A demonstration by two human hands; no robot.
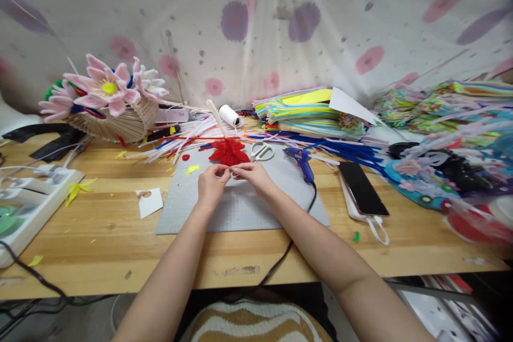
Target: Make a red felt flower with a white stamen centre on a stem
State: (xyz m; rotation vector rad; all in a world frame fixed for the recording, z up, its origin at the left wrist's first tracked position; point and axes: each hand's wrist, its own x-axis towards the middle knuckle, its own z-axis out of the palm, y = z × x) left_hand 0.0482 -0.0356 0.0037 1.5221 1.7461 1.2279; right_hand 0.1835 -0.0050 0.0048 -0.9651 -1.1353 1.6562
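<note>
Over the grey cutting mat [244, 211], my left hand [212, 184] and my right hand [254, 176] meet with fingertips pinched together. Whatever is between them is too small to make out. Just beyond the fingertips lies a red fuzzy flower [228, 152], with a pale stem pointing up and back from it. White-handled scissors [263, 151] rest to the right of the flower. A blue glue gun [302, 163] lies at the mat's right side, its black cord running toward me. Yellow scraps [193, 169] and a small red piece [185, 157] sit on the left.
Bundles of coloured pipe cleaners [298, 109] and a white thread spool [230, 116] line the back. Left are a pink flower arrangement [109, 87] and a power strip [40, 197]. A phone [364, 188] lies right, beside piled craft pieces [425, 187].
</note>
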